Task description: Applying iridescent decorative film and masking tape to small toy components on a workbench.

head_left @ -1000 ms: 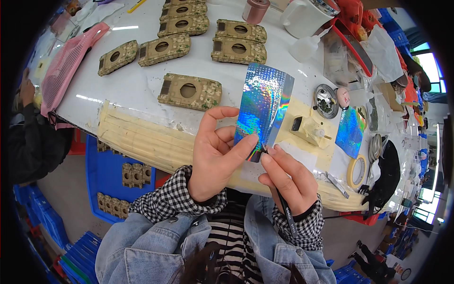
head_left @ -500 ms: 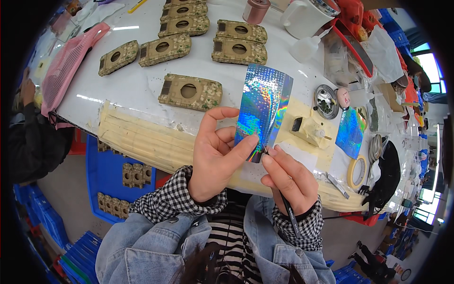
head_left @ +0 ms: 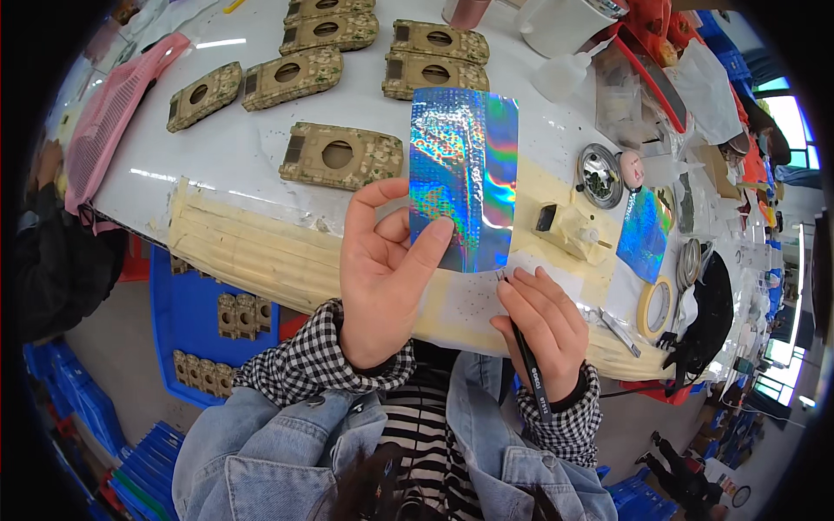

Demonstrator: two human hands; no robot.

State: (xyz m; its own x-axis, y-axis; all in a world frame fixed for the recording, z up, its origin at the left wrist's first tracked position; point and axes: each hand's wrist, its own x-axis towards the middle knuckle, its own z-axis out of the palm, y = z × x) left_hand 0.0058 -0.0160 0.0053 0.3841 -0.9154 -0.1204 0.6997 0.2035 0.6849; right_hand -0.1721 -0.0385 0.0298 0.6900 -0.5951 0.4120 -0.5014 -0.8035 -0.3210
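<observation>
My left hand (head_left: 380,273) pinches a shiny holographic sticker sheet (head_left: 465,165) between thumb and fingers, holding it up over the table's near edge. My right hand (head_left: 549,328) grips slim black tweezers (head_left: 531,369), their tips just below the sheet's lower right corner and apart from it. Whether the tips carry anything is too small to tell. Beyond the left hand lies a camouflage toy tank hull (head_left: 340,156) with a round hole in its top. Right of the sheet sits a small tape-wrapped block (head_left: 573,233).
Several more camouflage hulls (head_left: 291,78) lie farther back. At right are a round metal dish (head_left: 599,176) of small dark bits, a second holographic sheet (head_left: 645,233), a tape roll (head_left: 654,310) and a metal tool (head_left: 619,333). A blue tray (head_left: 187,317) with hulls stands below the table's left edge.
The tweezers have come away from the sheet, down and right, with my right hand. My left hand has shifted slightly left and turned the sheet more face-on. The view has moved a little.
</observation>
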